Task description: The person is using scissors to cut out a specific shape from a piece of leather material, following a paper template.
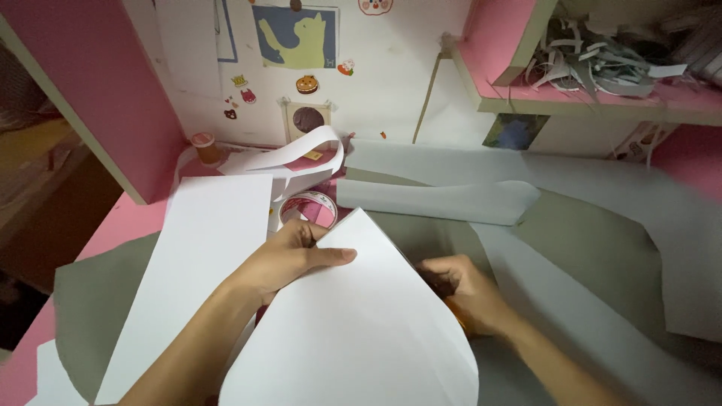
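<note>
Cutting nearly through: left hand [289, 259] pinches white sheet [353, 331]; right hand [466, 293] grips orange scissors [456, 314] at its edge.

A large white paper sheet [353, 331], cut to a rounded, pointed arch, lies near the front centre of the scene, its tip pointing far toward the wall. Its upper left edge is pinched and slightly lifted; its right edge meets an orange-handled tool [456, 313], possibly scissors, mostly hidden and hard to make out. The sheet rests over grey paper [594, 248] spread across the pink desk.
</note>
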